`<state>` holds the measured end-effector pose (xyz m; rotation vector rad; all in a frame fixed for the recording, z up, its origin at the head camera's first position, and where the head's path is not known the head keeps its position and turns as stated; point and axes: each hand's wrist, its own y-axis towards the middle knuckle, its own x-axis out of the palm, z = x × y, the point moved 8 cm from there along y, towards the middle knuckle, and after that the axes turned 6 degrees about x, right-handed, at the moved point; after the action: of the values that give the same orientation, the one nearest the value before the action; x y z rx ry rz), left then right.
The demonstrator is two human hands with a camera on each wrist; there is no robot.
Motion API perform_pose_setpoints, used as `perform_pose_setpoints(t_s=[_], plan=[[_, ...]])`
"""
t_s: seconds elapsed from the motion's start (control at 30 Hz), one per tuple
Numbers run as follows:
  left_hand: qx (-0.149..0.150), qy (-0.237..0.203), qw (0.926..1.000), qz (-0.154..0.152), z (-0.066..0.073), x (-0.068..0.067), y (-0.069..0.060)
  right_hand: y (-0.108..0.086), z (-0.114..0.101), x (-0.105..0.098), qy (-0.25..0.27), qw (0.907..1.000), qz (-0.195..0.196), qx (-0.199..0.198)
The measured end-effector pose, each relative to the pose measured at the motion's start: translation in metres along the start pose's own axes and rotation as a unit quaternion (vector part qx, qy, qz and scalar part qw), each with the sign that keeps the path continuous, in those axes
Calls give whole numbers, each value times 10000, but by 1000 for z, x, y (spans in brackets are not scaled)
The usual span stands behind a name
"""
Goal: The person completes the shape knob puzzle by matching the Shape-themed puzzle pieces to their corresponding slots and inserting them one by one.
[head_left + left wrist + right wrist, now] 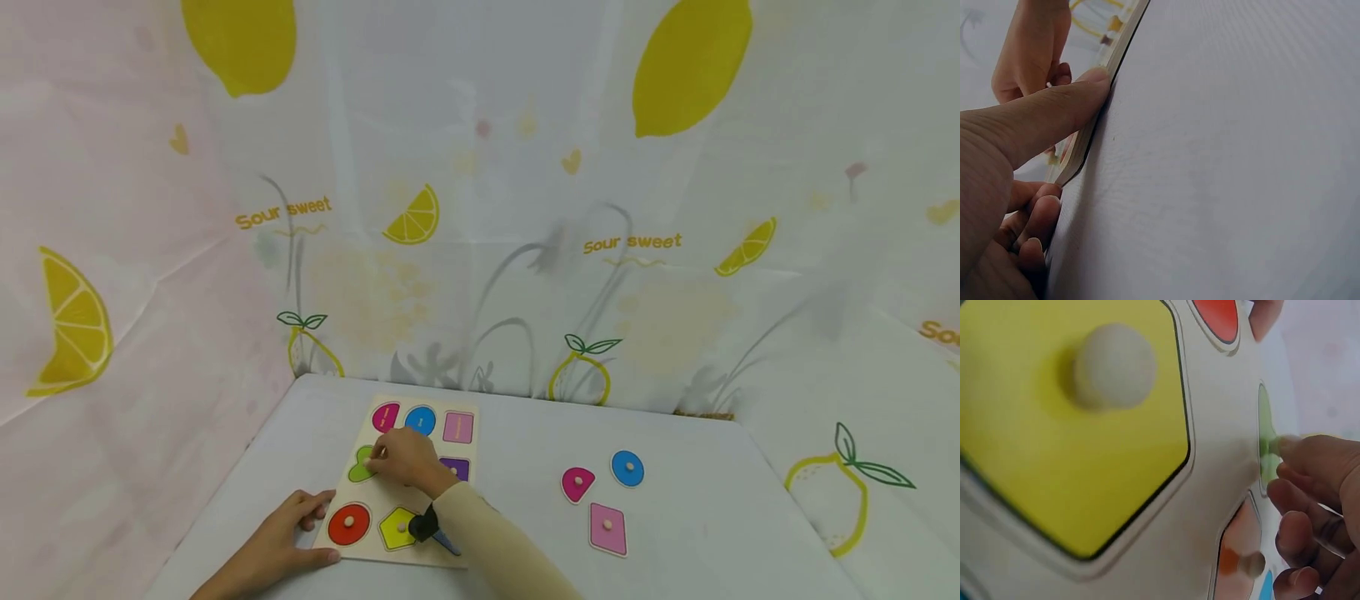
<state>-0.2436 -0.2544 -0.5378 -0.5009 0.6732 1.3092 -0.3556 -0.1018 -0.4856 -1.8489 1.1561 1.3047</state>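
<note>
A puzzle board [367, 500] lies at the left of the table, holding knobbed shapes. My right hand [411, 460] reaches over it and pinches the knob of the green piece [360, 473] with thumb and finger. In the right wrist view, the green piece [1265, 412] lies flat at its spot, the fingertips of my right hand [1319, 500] on its knob. My left hand [270, 543] grips the board's near left corner. The left wrist view has the thumb of my left hand [1035, 131] against the near edge, other fingers curled beside the corner.
Right of the board lie a loose magenta piece [576, 487], a blue round piece [622, 471] and a pink rectangular piece [604, 537]. On the board are a red circle [345, 533], a yellow pentagon [393, 535] and a purple piece [459, 467]. A printed cloth [465, 292] hangs behind.
</note>
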Motion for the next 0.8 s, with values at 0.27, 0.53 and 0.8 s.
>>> perform_pose_setpoints(t_s=[0.27,0.53,0.8], plan=[[30,67,10000,37,0,1,1,-18,24,-25,331,9977,364,-469],[-139,194,9997,66,0,0,3,-41,77,-50,920,9938,592,-215],[-53,229,9997,52,2,2,2,-69,137,-74,1133,9881,1042,-18]])
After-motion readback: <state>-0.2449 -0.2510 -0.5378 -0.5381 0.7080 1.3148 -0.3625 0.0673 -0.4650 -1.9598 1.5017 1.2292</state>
